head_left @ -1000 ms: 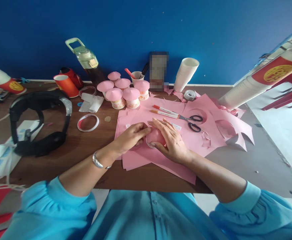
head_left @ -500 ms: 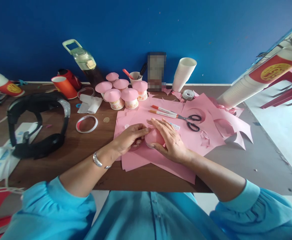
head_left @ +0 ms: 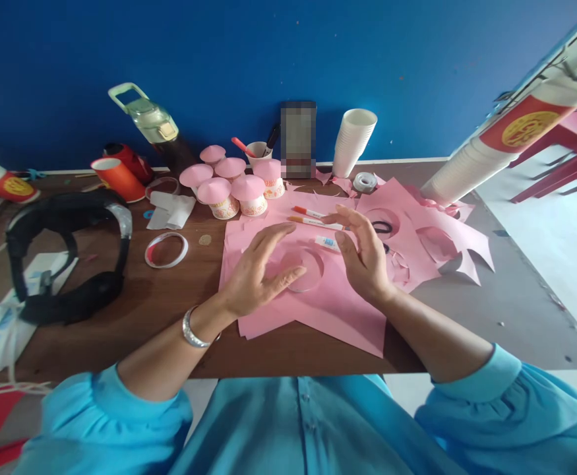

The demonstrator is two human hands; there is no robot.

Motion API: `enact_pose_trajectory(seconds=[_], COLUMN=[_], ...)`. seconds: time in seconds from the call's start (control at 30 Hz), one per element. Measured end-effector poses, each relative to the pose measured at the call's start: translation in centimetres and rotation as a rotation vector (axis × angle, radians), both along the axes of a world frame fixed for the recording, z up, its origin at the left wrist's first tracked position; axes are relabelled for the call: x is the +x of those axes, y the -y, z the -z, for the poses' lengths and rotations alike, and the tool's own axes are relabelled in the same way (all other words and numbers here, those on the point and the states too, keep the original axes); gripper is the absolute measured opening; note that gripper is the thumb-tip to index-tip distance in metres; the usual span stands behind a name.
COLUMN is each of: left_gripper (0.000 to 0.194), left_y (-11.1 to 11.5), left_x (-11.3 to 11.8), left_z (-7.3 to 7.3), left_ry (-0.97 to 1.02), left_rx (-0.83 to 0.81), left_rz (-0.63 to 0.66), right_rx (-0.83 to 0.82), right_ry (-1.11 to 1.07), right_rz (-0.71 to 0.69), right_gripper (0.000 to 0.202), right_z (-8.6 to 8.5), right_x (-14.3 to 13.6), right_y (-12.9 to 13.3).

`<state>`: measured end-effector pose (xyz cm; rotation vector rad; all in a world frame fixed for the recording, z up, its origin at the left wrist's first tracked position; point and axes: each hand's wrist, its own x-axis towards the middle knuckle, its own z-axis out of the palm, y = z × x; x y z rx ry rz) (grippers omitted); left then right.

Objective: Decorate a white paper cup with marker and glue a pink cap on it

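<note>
My left hand (head_left: pixel 256 274) is open, its fingers stretched out over the pink paper sheets (head_left: pixel 340 323) and its thumb reaching across a round, pale-rimmed ring (head_left: pixel 312 285). On the ring's other side, my right hand (head_left: pixel 364 257) is also open, with fingers apart and nothing held. Between the hands lies a small white tube (head_left: pixel 326 243) with a blue label. Two markers, one red-capped (head_left: pixel 301 210) and one orange-capped (head_left: pixel 305 221), rest beyond it. Black-handled scissors (head_left: pixel 382 227) are mostly hidden behind my right hand.
Several small cups with pink paper cone tops (head_left: pixel 213 190) stand at the back, near a bottle (head_left: pixel 154 128) and a phone (head_left: pixel 298 142). Stacked white cups (head_left: pixel 355 142) and clear tape (head_left: pixel 365 182) are farther right. A tape ring (head_left: pixel 166 250) and black headgear (head_left: pixel 68 257) lie left.
My hands were together around a pink round piece; they have moved apart and opened. The ring now lies uncovered on the paper, and the white tube shows more. The view has shifted slightly.
</note>
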<state>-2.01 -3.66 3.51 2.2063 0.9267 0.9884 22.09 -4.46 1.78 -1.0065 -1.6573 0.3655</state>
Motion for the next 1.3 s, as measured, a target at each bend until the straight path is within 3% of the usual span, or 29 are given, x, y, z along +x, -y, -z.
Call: enact_pose_trajectory(seconds=[0.2,0.43,0.6,0.8,0.97,1.13,1.3], left_gripper=[0.084,0.082,0.066,0.043,0.031,0.014,0.012], left_y=[-0.9,-2.6,-3.2,-3.2,-2.9,-2.7,-2.7], left_x=[1.2,1.9,2.2,2.5,3.0,3.5,3.5], left_z=[-0.2,-0.4,-0.1,0.2,0.2,0.4,0.6], left_ry=[-0.100,-0.144,-0.176,-0.096,-0.001,0.052,0.042], left_rx=[0.196,0.131,0.045,-0.014,0.040,0.034,-0.029], left_rz=[0.197,0.311,0.395,0.357,0.311,0.341,0.334], right_rx=[-0.053,-0.009,-0.003,-0.042,-0.059,-0.074,-0.101], right_ry=[0.020,-0.134,-0.140,-0.085,-0.086,-0.097,-0.080], right_rz=[-0.021,0.041,0.027,-0.013,-0.019,-0.029,-0.024], right_gripper=[0.037,0.033,0.037,0.039,0.037,0.035,0.036], right_z=[0.6,0.3,0.1,0.2,0.2,0.2,0.1], right_x=[0.0,0.3,0.3,0.2,0.2,0.2,0.2], right_y=[-0.2,-0.6,-0.5,-0.3,-0.4,-0.4,-0.4])
